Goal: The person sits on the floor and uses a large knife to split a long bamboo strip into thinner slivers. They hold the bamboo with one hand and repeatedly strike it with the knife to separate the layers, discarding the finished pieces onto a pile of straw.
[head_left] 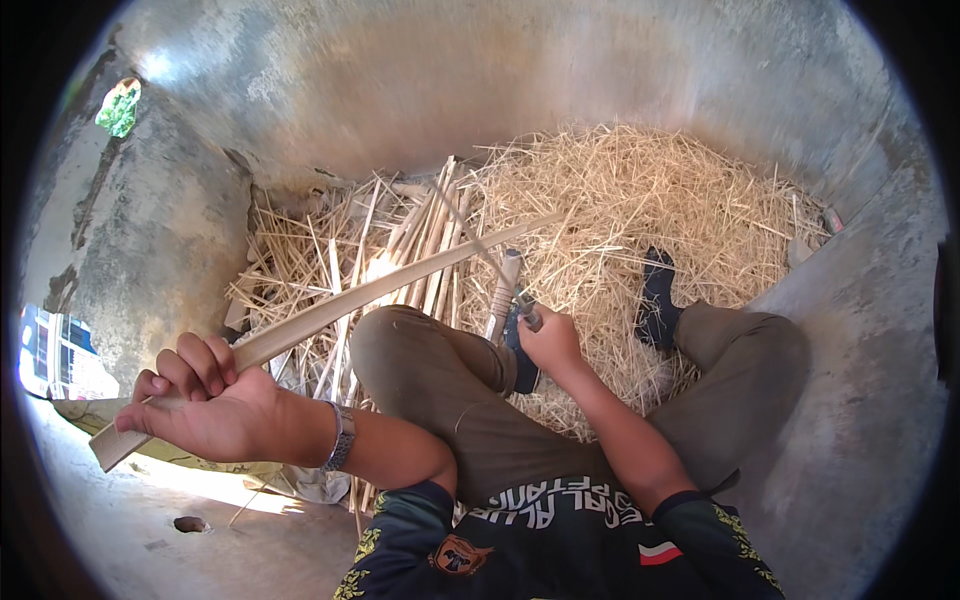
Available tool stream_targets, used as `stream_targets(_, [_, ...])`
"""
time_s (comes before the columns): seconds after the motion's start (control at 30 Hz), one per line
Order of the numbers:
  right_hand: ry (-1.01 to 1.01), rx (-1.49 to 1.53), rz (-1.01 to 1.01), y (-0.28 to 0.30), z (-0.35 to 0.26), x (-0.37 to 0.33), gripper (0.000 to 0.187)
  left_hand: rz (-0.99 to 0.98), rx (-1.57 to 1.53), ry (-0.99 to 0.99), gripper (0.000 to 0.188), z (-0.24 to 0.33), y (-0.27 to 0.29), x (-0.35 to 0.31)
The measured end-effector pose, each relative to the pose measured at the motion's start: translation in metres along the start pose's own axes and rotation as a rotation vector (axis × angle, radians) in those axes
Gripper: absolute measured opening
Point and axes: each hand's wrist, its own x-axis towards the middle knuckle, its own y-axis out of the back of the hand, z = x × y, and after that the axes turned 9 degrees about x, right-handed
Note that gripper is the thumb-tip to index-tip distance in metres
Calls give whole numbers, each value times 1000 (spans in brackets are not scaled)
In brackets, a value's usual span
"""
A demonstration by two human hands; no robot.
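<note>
Head view: left hand clenches a long bamboo strip near its lower end (strip slants up-right over the knee); right hand grips a knife against it.

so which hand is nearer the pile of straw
Right. The right hand grips a tool handle just at the edge of the straw; the left hand holds the strip's near end, out over bare concrete.

Knife blade blurred; handle hidden in right hand.
</note>
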Motion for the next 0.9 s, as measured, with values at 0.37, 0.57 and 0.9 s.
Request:
stream_targets(0.37, [-513, -115, 91, 4, 71, 7, 27, 33, 81, 29, 53, -1, -17, -9])
stream_targets(0.57, [-216, 23, 41, -5, 20, -1, 24, -3, 37, 14, 51, -4, -16, -11])
stream_targets(0.9, [-245, 65, 33, -15, 40, -9, 23, 122, 68, 12, 44, -5, -12, -7])
